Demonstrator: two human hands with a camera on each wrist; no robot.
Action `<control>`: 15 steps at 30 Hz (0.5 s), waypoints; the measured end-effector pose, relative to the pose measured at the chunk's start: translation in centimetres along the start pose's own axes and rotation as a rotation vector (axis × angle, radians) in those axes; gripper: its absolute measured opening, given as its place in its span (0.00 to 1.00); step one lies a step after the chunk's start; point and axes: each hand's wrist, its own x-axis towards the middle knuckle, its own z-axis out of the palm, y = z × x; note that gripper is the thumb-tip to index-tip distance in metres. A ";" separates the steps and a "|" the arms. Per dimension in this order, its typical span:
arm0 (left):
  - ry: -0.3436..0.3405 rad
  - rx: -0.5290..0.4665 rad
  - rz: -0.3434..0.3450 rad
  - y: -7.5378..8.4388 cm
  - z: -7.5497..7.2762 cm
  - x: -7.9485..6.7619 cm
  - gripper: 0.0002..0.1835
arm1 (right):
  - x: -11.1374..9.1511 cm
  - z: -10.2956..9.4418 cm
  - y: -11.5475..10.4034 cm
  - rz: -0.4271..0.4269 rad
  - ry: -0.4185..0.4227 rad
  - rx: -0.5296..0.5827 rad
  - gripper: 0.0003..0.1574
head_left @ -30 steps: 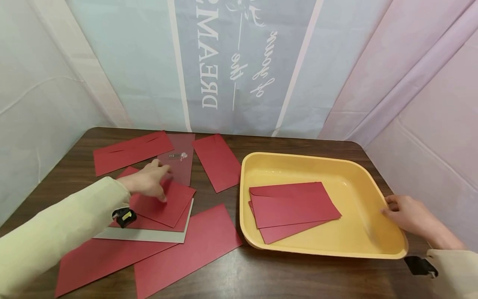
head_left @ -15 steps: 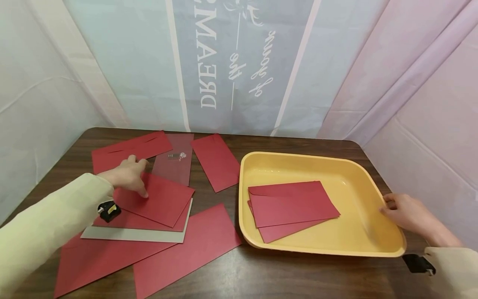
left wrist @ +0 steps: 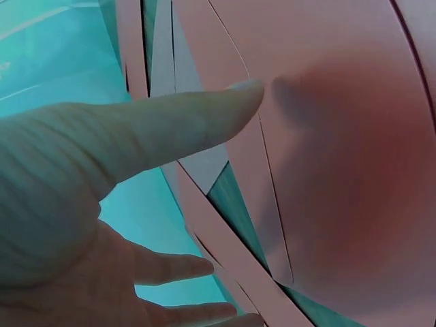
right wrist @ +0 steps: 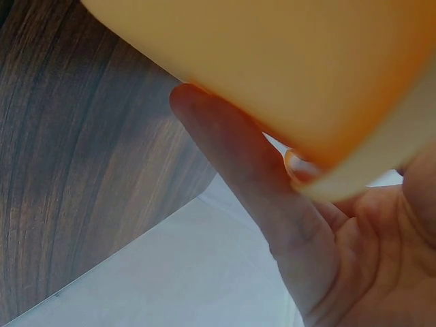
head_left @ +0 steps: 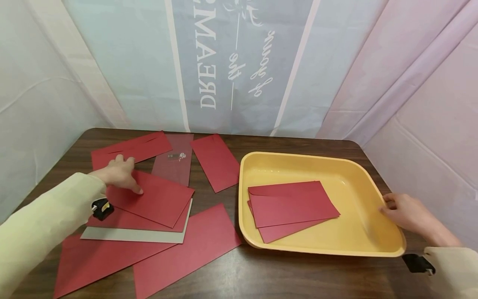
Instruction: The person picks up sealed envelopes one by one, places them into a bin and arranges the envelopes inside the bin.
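Note:
My left hand (head_left: 118,173) hovers at the left end of the top red envelope (head_left: 160,199), thumb and fingers spread apart. In the left wrist view the thumb (left wrist: 204,122) is stretched out over the envelope's edge; whether it touches cannot be made out. That envelope lies on another red envelope and a pale grey sheet (head_left: 149,235). On the right, my right hand (head_left: 410,211) grips the right rim of a yellow plastic tray (head_left: 358,182). In the right wrist view its fingers (right wrist: 238,146) curl under that rim. Two red envelopes (head_left: 295,203) lie overlapping inside the tray.
Two large red envelopes (head_left: 186,249) lie at the front left of the wooden table (head_left: 276,278). Behind my left hand are a slit red envelope (head_left: 134,146) and a darker printed one (head_left: 174,166). Another red envelope (head_left: 216,162) lies beside the tray. Fabric curtains (head_left: 242,62) enclose the table.
My left hand has moved left across the top red envelope, from near its middle to its left end. The right hand and the tray have stayed in place.

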 end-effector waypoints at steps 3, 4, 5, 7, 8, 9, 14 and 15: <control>-0.003 -0.007 -0.009 -0.3 0.0 0.0 0.52 | 0.0 0.0 0.0 -0.001 0.001 0.002 0.25; -0.006 -0.008 -0.013 -0.3 -0.1 0.0 0.52 | 0.0 0.0 0.0 -0.002 0.001 0.002 0.25; -0.009 -0.011 -0.016 -0.4 -0.1 -0.1 0.52 | 0.0 0.0 0.0 -0.004 0.002 0.000 0.25; -0.009 -0.020 -0.027 -0.7 0.0 -0.1 0.53 | 0.0 0.0 0.0 -0.005 0.003 -0.002 0.25; -0.008 -0.024 -0.034 -0.8 0.0 -0.1 0.53 | 0.0 0.0 0.0 -0.005 0.002 -0.001 0.25; -0.007 -0.029 -0.039 -0.9 0.0 -0.1 0.53 | 0.0 0.0 0.0 -0.004 0.001 -0.001 0.25; -0.004 -0.043 -0.061 -1.2 0.3 -0.1 0.54 | 0.0 0.0 0.0 0.000 0.000 0.000 0.26; -0.005 -0.044 -0.065 -1.3 0.3 -0.1 0.55 | 0.0 0.0 0.0 0.000 0.001 -0.001 0.26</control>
